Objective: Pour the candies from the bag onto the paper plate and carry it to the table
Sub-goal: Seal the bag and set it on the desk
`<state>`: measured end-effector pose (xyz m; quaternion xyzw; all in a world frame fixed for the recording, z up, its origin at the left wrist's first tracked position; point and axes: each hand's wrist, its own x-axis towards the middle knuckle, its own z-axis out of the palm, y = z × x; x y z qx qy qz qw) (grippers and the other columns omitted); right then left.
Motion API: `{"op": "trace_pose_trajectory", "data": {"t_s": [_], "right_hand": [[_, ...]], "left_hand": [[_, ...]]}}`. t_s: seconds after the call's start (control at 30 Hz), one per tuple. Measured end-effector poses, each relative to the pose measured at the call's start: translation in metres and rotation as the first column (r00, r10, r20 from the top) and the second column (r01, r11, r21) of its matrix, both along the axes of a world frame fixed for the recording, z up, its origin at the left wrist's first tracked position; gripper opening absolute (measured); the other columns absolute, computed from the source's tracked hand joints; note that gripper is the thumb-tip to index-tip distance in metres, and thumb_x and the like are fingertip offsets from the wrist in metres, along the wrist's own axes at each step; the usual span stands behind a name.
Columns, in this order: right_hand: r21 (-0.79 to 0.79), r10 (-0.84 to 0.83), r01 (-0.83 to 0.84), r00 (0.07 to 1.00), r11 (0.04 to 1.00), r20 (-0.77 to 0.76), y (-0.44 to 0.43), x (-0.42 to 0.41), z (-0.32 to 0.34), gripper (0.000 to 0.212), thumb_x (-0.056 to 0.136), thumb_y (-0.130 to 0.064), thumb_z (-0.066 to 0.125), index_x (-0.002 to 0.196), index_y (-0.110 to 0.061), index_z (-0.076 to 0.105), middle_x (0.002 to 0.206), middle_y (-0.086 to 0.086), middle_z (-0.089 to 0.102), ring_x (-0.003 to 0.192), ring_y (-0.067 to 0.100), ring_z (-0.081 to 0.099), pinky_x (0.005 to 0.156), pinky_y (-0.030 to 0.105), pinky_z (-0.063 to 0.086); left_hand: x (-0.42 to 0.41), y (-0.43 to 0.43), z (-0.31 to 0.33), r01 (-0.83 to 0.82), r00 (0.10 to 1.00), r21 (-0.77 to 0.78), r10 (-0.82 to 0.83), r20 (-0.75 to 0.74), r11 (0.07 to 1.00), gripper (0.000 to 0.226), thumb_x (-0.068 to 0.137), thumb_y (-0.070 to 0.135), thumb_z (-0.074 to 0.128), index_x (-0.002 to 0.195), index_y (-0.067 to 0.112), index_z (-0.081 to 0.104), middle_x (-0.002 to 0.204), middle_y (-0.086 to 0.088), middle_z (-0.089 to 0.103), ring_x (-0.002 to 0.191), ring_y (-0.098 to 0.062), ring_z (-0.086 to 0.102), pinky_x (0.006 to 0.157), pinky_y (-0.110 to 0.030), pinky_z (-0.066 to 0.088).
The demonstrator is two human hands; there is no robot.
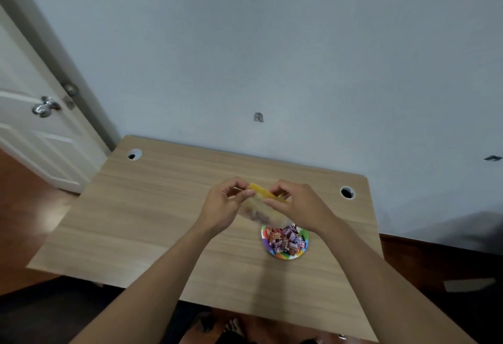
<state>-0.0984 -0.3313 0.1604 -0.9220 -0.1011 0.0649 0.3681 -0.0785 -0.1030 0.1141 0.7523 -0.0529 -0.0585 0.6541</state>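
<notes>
While the candies (285, 239) lie on the paper plate (304, 251), the bag (265, 205) is pinched above by the fingers of the left hand (221, 207) and the right hand (296, 205).

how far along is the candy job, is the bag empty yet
Mostly poured: wrapped candies are piled on the rainbow paper plate on the wooden desk. In hand: left hand and right hand hold the clear bag by its yellow strip; blur hides its contents. Left: carrying the plate.

Clear bag (261, 211) above rainbow-rimmed paper plate (304, 237) heaped with wrapped candies (284, 237).
</notes>
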Motion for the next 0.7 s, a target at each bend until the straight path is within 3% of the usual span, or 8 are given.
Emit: {"op": "trace_pose_trajectory", "data": {"t_s": [0.07,0.17,0.4,0.57,0.7], "right_hand": [[0.035,0.006,-0.006,1.000,0.999,0.007,0.010,0.001,0.004,0.021,0.090,-0.045,0.081,0.103,-0.029,0.079,0.095,-0.014,0.080,0.088,0.006,0.074,0.086,0.034,0.061],[0.038,-0.005,0.004,1.000,0.999,0.029,0.023,0.003,0.006,0.018,0.092,-0.045,0.080,0.098,-0.028,0.079,0.088,-0.010,0.079,0.083,0.010,0.072,0.082,0.038,0.060],[-0.069,-0.012,0.017,0.997,0.998,0.072,0.036,0.009,0.007,0.024,0.092,-0.056,0.069,0.098,-0.034,0.074,0.089,-0.014,0.077,0.083,0.006,0.071,0.076,0.044,0.061],[-0.097,-0.015,0.023,0.996,0.995,0.084,0.039,0.008,0.004,0.025,0.092,-0.058,0.066,0.101,-0.035,0.073,0.089,-0.015,0.076,0.084,0.007,0.071,0.076,0.045,0.061],[-0.123,0.003,0.011,0.993,0.992,0.119,0.045,0.005,0.004,0.030,0.094,-0.060,0.065,0.098,-0.031,0.072,0.084,-0.012,0.074,0.080,0.009,0.068,0.071,0.043,0.059]], "left_hand": [[-0.001,0.001,0.002,-0.008,1.000,0.021,0.007,0.019,1.000,0.019,0.092,0.010,0.081,0.080,0.022,0.074,0.076,0.011,0.071,0.076,-0.008,0.063,0.075,-0.028,0.050],[-0.004,0.001,0.006,-0.025,0.999,0.050,0.023,0.041,0.998,0.024,0.093,0.005,0.079,0.078,0.023,0.072,0.071,0.017,0.069,0.072,-0.001,0.061,0.072,-0.017,0.047],[-0.009,0.007,0.009,0.044,0.999,0.008,-0.044,0.019,0.999,0.009,0.098,0.020,0.077,0.091,0.017,0.072,0.087,0.008,0.076,0.085,-0.009,0.071,0.081,-0.032,0.055],[-0.013,0.009,0.011,0.006,1.000,-0.023,-0.006,0.011,1.000,0.016,0.095,0.020,0.080,0.085,0.029,0.073,0.083,0.010,0.076,0.082,-0.008,0.069,0.079,-0.022,0.054],[-0.014,0.012,0.016,-0.066,0.996,0.055,0.063,0.057,0.996,0.017,0.096,0.011,0.077,0.081,0.018,0.072,0.079,-0.003,0.073,0.078,-0.007,0.065,0.076,-0.018,0.050]]}}
